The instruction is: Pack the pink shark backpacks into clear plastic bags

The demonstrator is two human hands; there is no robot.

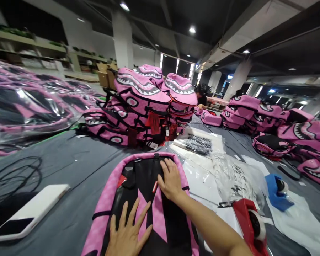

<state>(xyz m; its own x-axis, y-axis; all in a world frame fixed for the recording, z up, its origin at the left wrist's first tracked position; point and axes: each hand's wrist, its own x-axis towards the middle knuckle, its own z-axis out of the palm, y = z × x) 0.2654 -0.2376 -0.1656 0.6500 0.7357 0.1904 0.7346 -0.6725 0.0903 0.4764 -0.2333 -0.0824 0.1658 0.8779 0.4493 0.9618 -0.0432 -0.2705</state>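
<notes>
A pink and black backpack (113, 185) lies on the grey-covered table in front of me, its black side with pink pointed patches facing up. My left hand (129, 229) rests on its lower part with the fingers spread. Higher up and to the right, my right hand (170, 177) lies on the black panel near the top edge, its fingers apart, beside a small red and white tag (155, 186). Neither hand grips anything.
Stacked pink backpacks (144, 96) stand ahead, with more (241, 112) at the right. Plastic-wrapped ones (24, 106) lie left. A white device (32, 209) and black cable flank me left; plastic bags (234, 174), a red tape dispenser (245, 220) and a blue one (276, 193) lie right.
</notes>
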